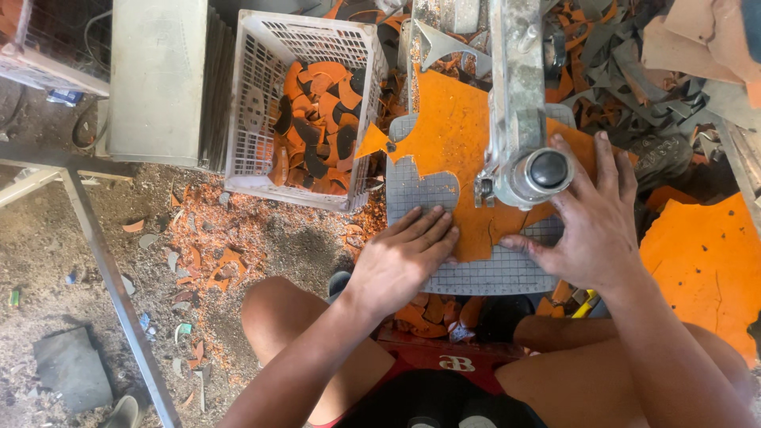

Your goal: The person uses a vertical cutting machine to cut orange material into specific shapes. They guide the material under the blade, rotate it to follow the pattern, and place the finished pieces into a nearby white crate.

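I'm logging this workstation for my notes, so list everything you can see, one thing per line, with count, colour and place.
orange sheet: one, orange with cutouts, flat on the cutting pad under the press
cutting pad: one, grey gridded, in front of the person
press arm: one, grey metal with a black knob, over the sheet
plastic crate: one, white, left of the pad, holding orange and dark cut pieces
metal box: one, pale grey, left of the crate
offcuts: many, orange, scattered on the dirt floor
spare sheet: one, orange, at the right edge
left hand: flat on the sheet's near edge
right hand: spread on the sheet beside the knob
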